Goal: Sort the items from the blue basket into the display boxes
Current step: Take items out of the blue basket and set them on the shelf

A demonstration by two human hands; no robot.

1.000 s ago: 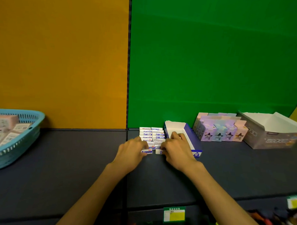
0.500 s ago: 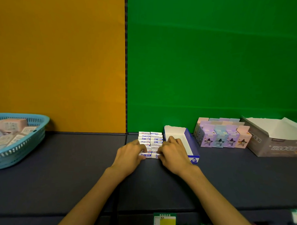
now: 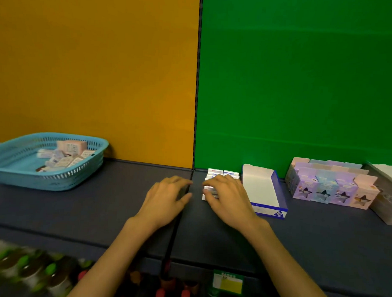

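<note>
White small boxes under right hand's spread fingers; left hand loose, empty.

grey box cropped, shelf bottles blurred

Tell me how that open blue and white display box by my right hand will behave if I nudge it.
The blue and white display box looks like thin card and shows nothing inside, so it is probably light and would slide on the dark shelf. Its low, long shape makes tipping unlikely. The thin walls may flex if pinched.
</note>
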